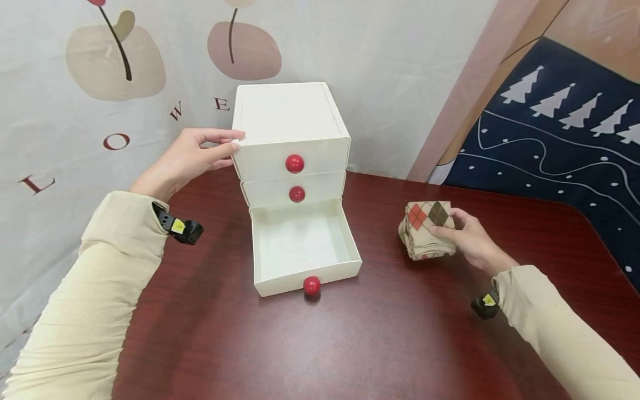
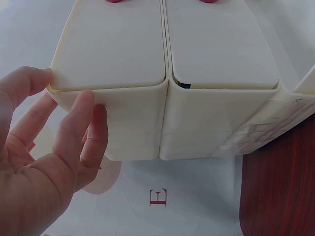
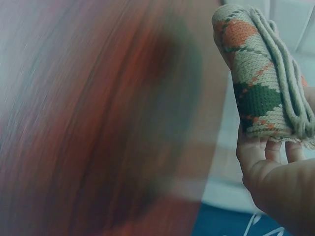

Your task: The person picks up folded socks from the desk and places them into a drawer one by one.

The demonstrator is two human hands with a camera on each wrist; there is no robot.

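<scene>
A white three-drawer cabinet (image 1: 290, 119) with red ball knobs stands at the back of the dark red table (image 1: 350, 339). Its bottom drawer (image 1: 300, 244) is pulled out and has nothing in it; the two upper drawers are closed. My left hand (image 1: 232, 141) rests with nearly straight fingers and thumb on the cabinet's upper left corner. The left wrist view shows this hand (image 2: 64, 93) against the cabinet (image 2: 197, 54). To the right of the open drawer, my right hand (image 1: 452, 228) grips a folded bundle of beige argyle socks (image 1: 427, 228). In the right wrist view the socks (image 3: 256, 88) sit in that hand (image 3: 275, 152).
A pale cloth backdrop (image 1: 125, 83) with letters and fruit shapes hangs behind the cabinet. A dark blue fabric with white trees (image 1: 550, 139) lies past the table's right edge. Small black wrist cameras (image 1: 182, 228) sit on both cream sleeves.
</scene>
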